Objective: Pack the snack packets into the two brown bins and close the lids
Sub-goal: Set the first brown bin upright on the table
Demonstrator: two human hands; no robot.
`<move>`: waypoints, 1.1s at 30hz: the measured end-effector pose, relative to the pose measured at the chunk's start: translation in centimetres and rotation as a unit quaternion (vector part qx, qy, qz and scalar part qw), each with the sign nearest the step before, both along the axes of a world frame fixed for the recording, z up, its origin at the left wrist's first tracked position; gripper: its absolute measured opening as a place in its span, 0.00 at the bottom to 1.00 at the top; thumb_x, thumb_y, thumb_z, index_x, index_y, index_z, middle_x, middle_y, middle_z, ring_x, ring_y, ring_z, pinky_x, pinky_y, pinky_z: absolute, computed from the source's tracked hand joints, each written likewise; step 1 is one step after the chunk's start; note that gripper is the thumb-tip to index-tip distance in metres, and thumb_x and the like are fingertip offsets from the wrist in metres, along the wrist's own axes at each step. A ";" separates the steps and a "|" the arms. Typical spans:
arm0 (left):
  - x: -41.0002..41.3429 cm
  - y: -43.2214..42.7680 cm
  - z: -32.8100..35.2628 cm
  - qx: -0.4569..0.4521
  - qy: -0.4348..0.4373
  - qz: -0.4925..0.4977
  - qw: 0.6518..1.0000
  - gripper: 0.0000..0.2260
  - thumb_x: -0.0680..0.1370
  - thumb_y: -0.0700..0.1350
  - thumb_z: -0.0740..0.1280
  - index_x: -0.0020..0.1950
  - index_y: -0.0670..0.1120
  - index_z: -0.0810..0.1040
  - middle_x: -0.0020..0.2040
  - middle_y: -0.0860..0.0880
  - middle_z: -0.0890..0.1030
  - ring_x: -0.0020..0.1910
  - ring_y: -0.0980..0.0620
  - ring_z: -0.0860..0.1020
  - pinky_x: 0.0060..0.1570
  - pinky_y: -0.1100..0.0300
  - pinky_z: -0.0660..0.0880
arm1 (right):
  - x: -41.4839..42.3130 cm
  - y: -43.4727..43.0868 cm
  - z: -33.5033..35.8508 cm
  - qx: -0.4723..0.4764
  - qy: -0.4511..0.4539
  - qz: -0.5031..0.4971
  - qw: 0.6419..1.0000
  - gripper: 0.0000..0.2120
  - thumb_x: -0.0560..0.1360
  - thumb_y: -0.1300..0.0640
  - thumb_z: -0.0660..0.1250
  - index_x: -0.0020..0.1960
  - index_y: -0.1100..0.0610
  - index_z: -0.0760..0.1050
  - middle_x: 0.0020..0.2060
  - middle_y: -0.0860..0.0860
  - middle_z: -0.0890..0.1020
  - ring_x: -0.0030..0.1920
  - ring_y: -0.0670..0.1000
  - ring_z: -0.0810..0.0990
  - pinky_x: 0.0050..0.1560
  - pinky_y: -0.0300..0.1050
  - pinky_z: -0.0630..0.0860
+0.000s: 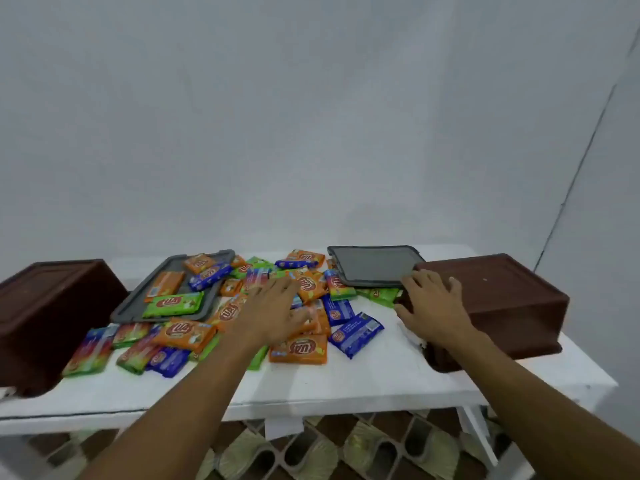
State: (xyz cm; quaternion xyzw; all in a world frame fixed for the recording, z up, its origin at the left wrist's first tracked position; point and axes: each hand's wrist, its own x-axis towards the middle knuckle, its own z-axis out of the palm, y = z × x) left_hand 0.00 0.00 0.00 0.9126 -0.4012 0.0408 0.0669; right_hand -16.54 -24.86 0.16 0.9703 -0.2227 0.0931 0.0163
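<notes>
A plain white wall [311, 116] fills the whole upper half of the frame. Below it the white painted bench [346, 379] stretches across the middle, and patterned brown-and-pale floor tiles [346, 452] show under it along the bottom edge.

At the right edge of the bench sits one brown plastic bin [502, 306], solid face up. Its twin, the other brown plastic bin [45, 317], is over at the far left, partly cut off by the frame.

One flat grey plastic lid [129, 308] lies left of centre with several packets on it. The second grey plastic lid [372, 266] is at centre right, tilted, its near edge resting on packets just beside the right bin.

Both bare arms reach in from the bottom. The right grip [433, 303] rests on the near left corner of the right bin, fingers spread and fairly straight on top, thumb against the side, holding nothing. The left grip [273, 306] is flat and splayed wide, pressing on the pile, nothing clasped.

The snack packets [298, 348], orange, green and blue foil, lie scattered loose across the middle of the bench between the bins, overlapping; one blue packet [356, 332] lies just right of the heap.
</notes>
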 end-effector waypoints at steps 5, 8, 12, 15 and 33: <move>-3.1 -5.4 -1.8 0.020 0.052 -0.029 0.998 0.31 0.79 0.62 0.58 0.78 0.52 0.56 0.78 0.49 0.58 0.76 0.48 0.57 0.72 0.45 0.59 | -4.7 -5.5 -1.2 0.020 -0.020 -0.117 0.993 0.27 0.77 0.33 0.47 0.73 0.43 0.61 0.74 0.51 0.63 0.75 0.57 0.56 0.69 0.72 0.49; -5.1 -9.2 -2.6 0.015 0.066 -0.063 0.996 0.32 0.78 0.63 0.58 0.78 0.51 0.55 0.78 0.49 0.58 0.76 0.48 0.58 0.72 0.47 0.61 | -5.8 -5.8 -2.3 0.038 -0.036 -0.112 0.992 0.30 0.77 0.32 0.40 0.75 0.40 0.58 0.75 0.51 0.63 0.75 0.60 0.57 0.70 0.70 0.50; -8.2 -13.4 -2.9 -0.065 0.144 -0.104 0.982 0.39 0.75 0.66 0.63 0.78 0.59 0.44 0.79 0.51 0.52 0.77 0.47 0.54 0.71 0.45 0.62 | -5.6 -5.5 -1.4 0.072 -0.090 -0.054 0.992 0.27 0.81 0.38 0.42 0.75 0.46 0.62 0.70 0.52 0.71 0.69 0.62 0.66 0.66 0.60 0.62; -10.1 -15.9 -3.1 -0.100 0.192 -0.139 0.966 0.45 0.70 0.69 0.67 0.76 0.67 0.41 0.80 0.53 0.43 0.78 0.47 0.51 0.70 0.44 0.63 | -6.8 -7.1 -1.0 0.092 -0.135 0.000 0.987 0.25 0.81 0.42 0.46 0.73 0.48 0.66 0.63 0.52 0.79 0.63 0.59 0.74 0.62 0.57 0.67; -8.0 -18.4 -3.0 -0.410 0.361 -0.048 0.836 0.31 0.75 0.69 0.57 0.71 0.52 0.72 0.67 0.52 0.75 0.66 0.54 0.72 0.67 0.53 0.66 | -12.1 -16.7 0.9 0.429 -0.424 -0.134 0.786 0.28 0.80 0.35 0.49 0.76 0.45 0.57 0.67 0.49 0.72 0.66 0.51 0.70 0.69 0.54 0.65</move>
